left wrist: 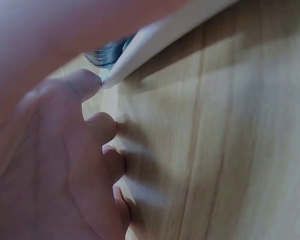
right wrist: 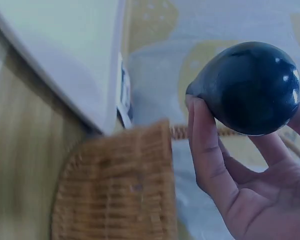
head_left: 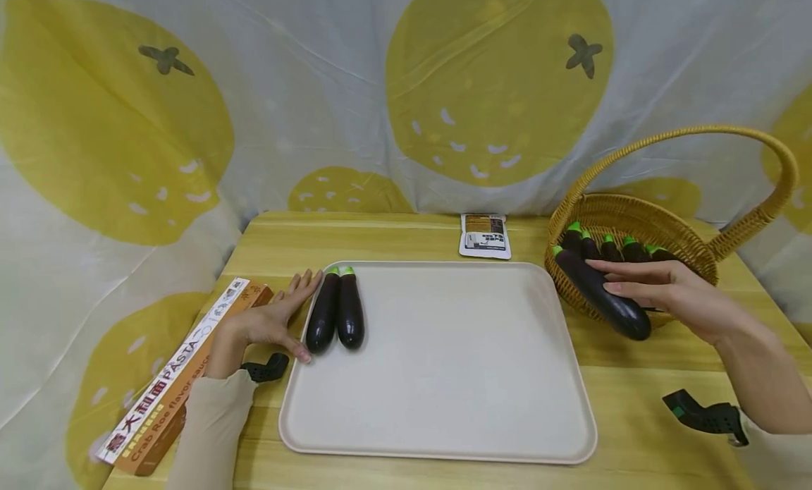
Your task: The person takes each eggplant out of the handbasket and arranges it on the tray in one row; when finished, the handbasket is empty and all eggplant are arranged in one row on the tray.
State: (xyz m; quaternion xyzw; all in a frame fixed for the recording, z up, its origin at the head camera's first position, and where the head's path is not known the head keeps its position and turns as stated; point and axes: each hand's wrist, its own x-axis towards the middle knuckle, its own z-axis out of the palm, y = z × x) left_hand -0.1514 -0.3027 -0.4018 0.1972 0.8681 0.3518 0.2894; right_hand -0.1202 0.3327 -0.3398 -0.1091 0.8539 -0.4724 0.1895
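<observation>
The right hand (head_left: 681, 292) grips an eggplant (head_left: 603, 292) in its fingertips, over the near left side of the wicker basket (head_left: 641, 211), stem end to the far left and round end to the near right. The left hand (head_left: 275, 324) grips nothing: its fingers spread at the left rim of the tray (head_left: 450, 363), its thumb crossing that rim beside the left of two eggplants (head_left: 351, 310) lying side by side.

The likeliest trouble, I would say, is a slip (that skin looks very glossy), since the hold is a light one. If the eggplant caught on the basket rim as it moved, it could twist loose or tug the basket askew. The pair on the tray could roll if the left hand nudged them or the rim. A sweep of the left sleeve (head_left: 212, 419) might also shove the pasta box (head_left: 171, 384) aside.

Five green stems show among the eggplants in the basket (head_left: 610, 250); their lower ends are hidden, so a full count cannot be made. Whether the held eggplant touches the basket is hard to judge. The left wrist view is mostly blurred palm, the sleeve covers part of the box, and the small print on the white packet (head_left: 485, 236) cannot be read.
</observation>
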